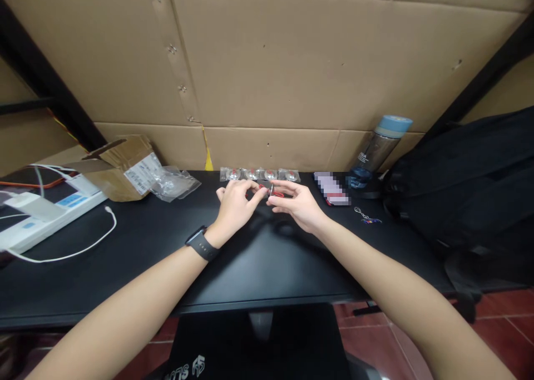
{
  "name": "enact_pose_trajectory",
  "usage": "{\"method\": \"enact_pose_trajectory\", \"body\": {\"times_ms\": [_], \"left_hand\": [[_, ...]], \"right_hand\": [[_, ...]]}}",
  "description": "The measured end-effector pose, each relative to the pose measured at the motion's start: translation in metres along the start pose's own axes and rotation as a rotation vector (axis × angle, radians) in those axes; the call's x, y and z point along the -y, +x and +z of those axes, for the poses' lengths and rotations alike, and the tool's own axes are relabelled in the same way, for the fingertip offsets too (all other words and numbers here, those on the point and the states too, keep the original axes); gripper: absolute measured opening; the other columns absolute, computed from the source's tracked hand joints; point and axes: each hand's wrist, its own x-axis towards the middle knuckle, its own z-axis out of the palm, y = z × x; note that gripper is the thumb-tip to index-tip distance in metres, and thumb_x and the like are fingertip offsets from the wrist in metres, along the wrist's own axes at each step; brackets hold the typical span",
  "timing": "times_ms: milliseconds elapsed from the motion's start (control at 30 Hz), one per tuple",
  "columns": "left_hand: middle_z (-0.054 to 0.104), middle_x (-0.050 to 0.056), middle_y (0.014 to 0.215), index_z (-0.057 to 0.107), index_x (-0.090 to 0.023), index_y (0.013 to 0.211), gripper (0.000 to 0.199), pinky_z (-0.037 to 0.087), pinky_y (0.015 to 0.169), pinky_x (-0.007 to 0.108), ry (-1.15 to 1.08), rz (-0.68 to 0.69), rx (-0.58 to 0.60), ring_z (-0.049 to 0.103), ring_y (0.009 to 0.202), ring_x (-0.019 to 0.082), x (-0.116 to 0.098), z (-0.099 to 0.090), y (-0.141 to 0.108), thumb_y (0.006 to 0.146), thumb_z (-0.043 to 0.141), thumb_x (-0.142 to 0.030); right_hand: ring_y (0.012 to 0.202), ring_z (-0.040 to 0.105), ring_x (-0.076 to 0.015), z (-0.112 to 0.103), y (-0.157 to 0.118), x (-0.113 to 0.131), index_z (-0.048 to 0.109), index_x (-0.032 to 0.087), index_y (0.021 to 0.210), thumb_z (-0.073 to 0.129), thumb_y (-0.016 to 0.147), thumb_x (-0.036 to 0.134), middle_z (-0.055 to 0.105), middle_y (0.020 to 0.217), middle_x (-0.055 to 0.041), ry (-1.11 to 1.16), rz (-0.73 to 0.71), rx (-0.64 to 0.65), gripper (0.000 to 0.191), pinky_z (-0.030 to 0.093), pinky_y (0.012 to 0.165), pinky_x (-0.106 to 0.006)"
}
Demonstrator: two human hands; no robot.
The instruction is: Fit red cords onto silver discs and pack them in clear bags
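Observation:
Over the black desk (pixel 267 274), both hands meet around a small shiny silver and red item (pixel 272 190); its exact kind is too small to make out. My left hand (pixel 236 206), with a black watch on the wrist, is closed, thumb and index finger pinching the item's red left part. My right hand (pixel 303 206) grips the silver part between thumb and fingers, a bit of red showing beside it. Just behind my fingers, several round silver discs with red marks lie in a row in clear plastic packets (pixel 250 174).
At left are a white power strip (pixel 45 221) with cables, an opened cardboard box (pixel 125 168) and a clear plastic bag (pixel 175 183). To the right lie a phone (pixel 331 188) and a keychain (pixel 369 218). A blue-capped bottle (pixel 373 152) stands by a black backpack (pixel 471 185). Cardboard walls the back.

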Motion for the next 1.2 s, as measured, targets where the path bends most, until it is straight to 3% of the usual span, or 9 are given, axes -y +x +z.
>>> {"method": "enact_pose_trajectory", "body": {"times_ms": [133,233,333,467,667,800,933,1200], "left_hand": [[0.075,0.005,0.105,0.070,-0.026,0.095,0.043,0.035,0.091,0.043,0.067,0.012,0.077,0.061,0.108,0.026,0.008,0.003,0.002,0.106,0.034,-0.045],[0.068,0.008,0.129,0.067,-0.027,0.116,0.032,0.036,0.097,0.047,0.177,0.180,0.196,0.053,0.126,0.030,0.019,0.008,0.002,0.104,0.041,-0.041],[0.053,0.009,0.151,0.062,-0.028,0.132,0.038,0.030,0.107,0.057,0.246,0.326,0.343,0.034,0.145,0.036,0.028,0.013,-0.002,0.102,0.045,-0.044],[0.054,0.009,0.150,0.058,-0.031,0.140,0.044,0.025,0.110,0.063,0.251,0.405,0.448,0.031,0.146,0.038,0.029,0.016,-0.007,0.104,0.041,-0.049],[0.065,0.010,0.127,0.069,-0.032,0.128,0.039,0.037,0.102,0.050,0.233,0.528,0.464,0.047,0.126,0.033,0.014,0.008,-0.012,0.101,0.049,-0.052],[0.058,0.008,0.143,0.065,-0.032,0.133,0.041,0.035,0.105,0.047,0.191,0.596,0.486,0.042,0.138,0.032,0.010,0.008,-0.014,0.102,0.047,-0.052],[0.050,0.007,0.154,0.054,-0.037,0.145,0.046,0.035,0.105,0.045,0.174,0.610,0.581,0.047,0.138,0.029,0.013,0.011,-0.015,0.105,0.040,-0.052],[0.043,0.006,0.159,0.052,-0.046,0.146,0.045,0.032,0.108,0.054,0.205,0.582,0.621,0.042,0.141,0.035,0.012,0.011,-0.016,0.103,0.041,-0.056]], "right_hand": [[0.089,0.073,-0.0202,-0.005,0.003,0.003,0.070,0.023,0.122,0.087,0.069,0.029,0.072,0.116,-0.0077,-0.190,-0.177,-0.031,0.056,0.065,0.070,-0.034],[0.089,0.072,-0.0199,-0.020,0.008,0.010,0.071,0.023,0.121,0.080,0.071,0.023,0.072,0.116,-0.0071,-0.509,-0.364,-0.054,0.051,0.062,0.082,-0.037],[0.092,0.071,-0.0216,-0.039,0.012,0.020,0.071,0.022,0.122,0.075,0.071,0.020,0.072,0.116,-0.0078,-0.841,-0.461,-0.094,0.051,0.060,0.084,-0.037],[0.086,0.070,-0.0197,-0.057,0.012,0.036,0.072,0.019,0.120,0.072,0.071,0.020,0.070,0.117,-0.0106,-1.056,-0.442,-0.057,0.049,0.058,0.081,-0.034],[0.082,0.068,-0.0204,-0.063,0.004,0.049,0.076,0.020,0.101,0.072,0.066,0.019,0.075,0.094,-0.0045,-1.308,-0.334,0.193,0.035,0.051,0.078,-0.030],[0.070,0.065,-0.0169,-0.061,0.000,0.050,0.075,0.020,0.097,0.072,0.068,0.024,0.073,0.082,-0.0009,-1.318,-0.199,0.279,0.030,0.048,0.070,-0.026],[0.063,0.059,-0.0152,-0.058,-0.004,0.053,0.071,0.020,0.082,0.070,0.071,0.028,0.069,0.072,0.0000,-1.393,-0.142,0.339,0.015,0.043,0.062,-0.026],[0.069,0.062,-0.0176,-0.056,-0.003,0.047,0.068,0.021,0.077,0.076,0.069,0.030,0.070,0.074,-0.0016,-1.439,-0.119,0.341,0.015,0.040,0.062,-0.026]]}}
